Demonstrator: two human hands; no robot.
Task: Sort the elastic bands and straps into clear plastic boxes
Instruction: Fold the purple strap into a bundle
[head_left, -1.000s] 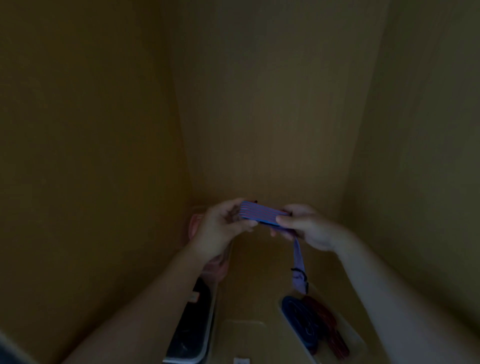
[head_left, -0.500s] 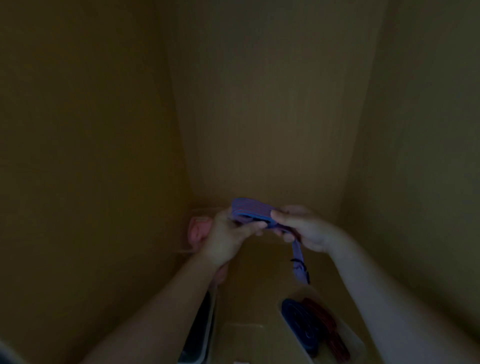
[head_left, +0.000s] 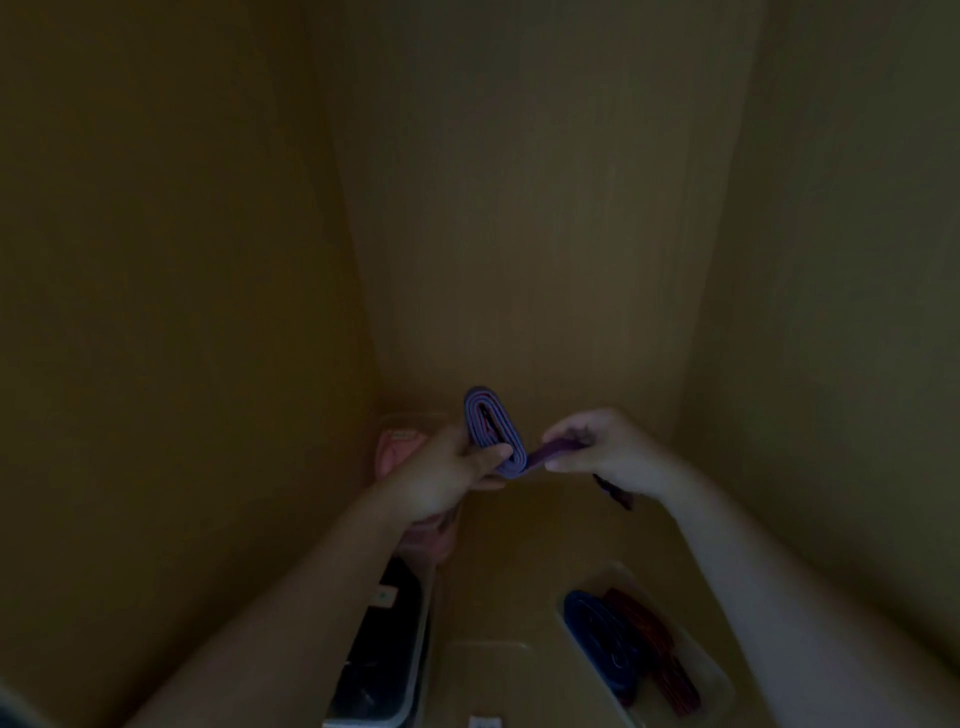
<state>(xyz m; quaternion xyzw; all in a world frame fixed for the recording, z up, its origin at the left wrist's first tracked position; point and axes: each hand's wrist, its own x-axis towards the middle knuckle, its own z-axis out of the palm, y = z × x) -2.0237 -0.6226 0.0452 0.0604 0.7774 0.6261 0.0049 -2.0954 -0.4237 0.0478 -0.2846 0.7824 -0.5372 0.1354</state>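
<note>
while my left hand (head_left: 447, 467) grips the purple coil (head_left: 491, 431) and my right (head_left: 597, 447) pinches its tail, the near right box (head_left: 717, 680) already holds blue and red bands; this one remains.

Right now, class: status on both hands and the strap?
Left hand grips the rolled purple strap. Right hand pinches its loose end. Nothing blocking the box below.

I see a matt woven-cloth purple strap (head_left: 493, 431), clear glossy plastic boxes (head_left: 719, 686), and smooth matt wood-look panels (head_left: 519, 208).
</note>
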